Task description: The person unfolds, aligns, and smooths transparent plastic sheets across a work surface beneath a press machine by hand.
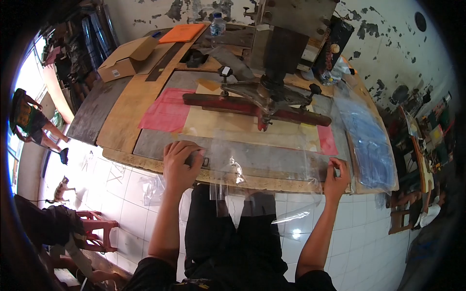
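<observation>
One clear plastic sheet [257,172] between left hand [182,165] and right hand [338,179]

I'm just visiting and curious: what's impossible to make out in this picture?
All in the head view:
Exactly where the left hand and right hand meet the clear plastic: curled fingers and see-through film obscure it.
The machine's top: cut off by the upper edge.
Inside the cardboard box: its walls and flaps hide it.
Any print on the bottle: too small.
</observation>
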Demonstrator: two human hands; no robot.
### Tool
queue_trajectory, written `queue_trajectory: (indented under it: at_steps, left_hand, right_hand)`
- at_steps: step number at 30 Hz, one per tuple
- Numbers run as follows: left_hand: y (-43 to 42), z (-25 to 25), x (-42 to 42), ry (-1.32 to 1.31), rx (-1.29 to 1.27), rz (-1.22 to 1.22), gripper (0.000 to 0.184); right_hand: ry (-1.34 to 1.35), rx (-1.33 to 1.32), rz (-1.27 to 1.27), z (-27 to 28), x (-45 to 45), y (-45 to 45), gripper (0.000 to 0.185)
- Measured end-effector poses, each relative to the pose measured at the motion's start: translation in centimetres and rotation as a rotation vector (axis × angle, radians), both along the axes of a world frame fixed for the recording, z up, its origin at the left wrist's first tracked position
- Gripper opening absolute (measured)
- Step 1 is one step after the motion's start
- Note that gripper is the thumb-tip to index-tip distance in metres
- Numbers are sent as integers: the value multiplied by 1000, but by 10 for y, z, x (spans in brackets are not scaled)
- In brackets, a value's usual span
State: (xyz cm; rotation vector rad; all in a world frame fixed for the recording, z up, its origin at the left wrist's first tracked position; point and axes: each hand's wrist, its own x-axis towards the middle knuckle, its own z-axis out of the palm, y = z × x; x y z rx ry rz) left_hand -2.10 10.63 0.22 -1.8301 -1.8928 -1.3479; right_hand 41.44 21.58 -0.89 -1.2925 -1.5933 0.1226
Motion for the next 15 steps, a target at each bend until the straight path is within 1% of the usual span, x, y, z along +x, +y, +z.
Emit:
queue_trajectory:
  at_steps: [1,3,4,6,7,9,13,15]
  left_hand:
    - [0,0,0,-3,-12,-7,8]
    - [-2,2,0,-8,-17,-13,10]
    - [-2,3,-1,2,-43,-22,13]
    - [-2,3,-1,8,-63,-31,16]
    - [-2,2,-2,19,-72,-38,18]
    - [-3,2,-2,29,-82,-49,21]
    - [-5,-2,-4,39,-112,-57,24]
    - [-4,-2,-5,52,-114,-53,24]
  right_hand:
    - [0,5,4,0,1,1,14]
    - [10,-88,89,2,3,3,15]
    - [7,-79,91,7,1,3,15]
    - [-68,-201,114,18,-2,7,26]
    - [-72,-196,114,22,-5,11,26]
    - [80,-372,196,29,-12,22,37]
    - [89,-337,271,6,-19,77,40]
    - [66,-544,223,4,-24,97,36]
